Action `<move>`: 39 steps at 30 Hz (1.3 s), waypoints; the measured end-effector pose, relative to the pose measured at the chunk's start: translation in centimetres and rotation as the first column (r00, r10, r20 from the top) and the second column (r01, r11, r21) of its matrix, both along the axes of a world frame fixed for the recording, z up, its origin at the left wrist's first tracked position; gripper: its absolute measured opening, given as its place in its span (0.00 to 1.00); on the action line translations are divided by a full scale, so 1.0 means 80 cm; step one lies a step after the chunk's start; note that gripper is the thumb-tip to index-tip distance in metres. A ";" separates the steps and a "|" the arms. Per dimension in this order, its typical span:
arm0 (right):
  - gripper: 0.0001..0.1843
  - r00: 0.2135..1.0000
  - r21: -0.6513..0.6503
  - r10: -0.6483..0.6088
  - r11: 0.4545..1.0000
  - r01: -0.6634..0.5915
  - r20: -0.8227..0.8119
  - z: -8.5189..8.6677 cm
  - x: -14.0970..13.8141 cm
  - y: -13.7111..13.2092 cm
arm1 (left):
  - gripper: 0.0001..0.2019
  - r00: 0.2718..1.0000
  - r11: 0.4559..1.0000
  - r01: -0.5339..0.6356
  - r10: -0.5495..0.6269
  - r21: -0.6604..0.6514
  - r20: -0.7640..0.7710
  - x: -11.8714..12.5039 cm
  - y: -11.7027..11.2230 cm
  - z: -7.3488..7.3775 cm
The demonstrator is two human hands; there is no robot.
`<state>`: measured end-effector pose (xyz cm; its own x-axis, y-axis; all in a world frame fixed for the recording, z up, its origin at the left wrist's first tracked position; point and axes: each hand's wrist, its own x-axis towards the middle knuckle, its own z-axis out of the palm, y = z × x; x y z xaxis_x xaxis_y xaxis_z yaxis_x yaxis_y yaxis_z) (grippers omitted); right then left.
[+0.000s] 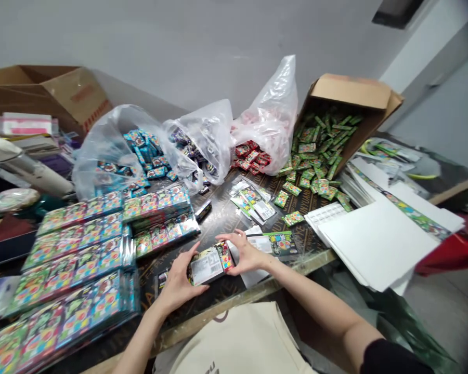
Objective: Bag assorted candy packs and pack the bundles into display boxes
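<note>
My left hand (178,280) and my right hand (245,253) both grip a small colourful printed box (209,263) just above the dark table (226,213) near its front edge. The left hand's fingers curl around the box's left end. On the right end, my right hand's fingers pinch the box. A white label faces up on the box. Flat printed packets (275,242) lie right beside my right hand.
Rows of wrapped colourful packs (81,254) fill the table's left. Behind stand three clear plastic bags: blue packets (140,156), dark ones (195,150), red ones (253,156). A tipped cardboard box (347,109) spills green packets. White flat sheets (378,239) lie right. Cream cloth (245,343) lies below.
</note>
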<state>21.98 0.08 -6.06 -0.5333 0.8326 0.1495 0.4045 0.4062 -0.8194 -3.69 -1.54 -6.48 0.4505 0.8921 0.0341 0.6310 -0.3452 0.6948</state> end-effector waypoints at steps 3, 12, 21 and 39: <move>0.56 0.999 0.001 -0.031 1.000 0.031 0.032 0.004 0.001 -0.007 | 0.46 0.999 0.998 -0.050 0.050 0.026 -0.008 0.003 0.000 -0.002; 0.31 0.958 0.045 -0.286 0.957 0.287 -0.027 0.012 -0.013 -0.043 | 0.46 0.995 0.989 -0.086 0.090 0.117 -0.033 0.017 -0.002 -0.001; 0.44 0.240 0.272 -0.936 0.309 0.911 0.258 -0.023 0.190 -0.010 | 0.36 0.975 0.981 -0.013 0.055 0.195 -0.213 0.002 0.007 -0.046; 0.44 0.944 0.381 -0.292 0.899 0.216 0.154 0.038 -0.024 -0.041 | 0.17 0.819 0.967 -0.194 0.252 -0.164 0.515 0.082 -0.035 0.032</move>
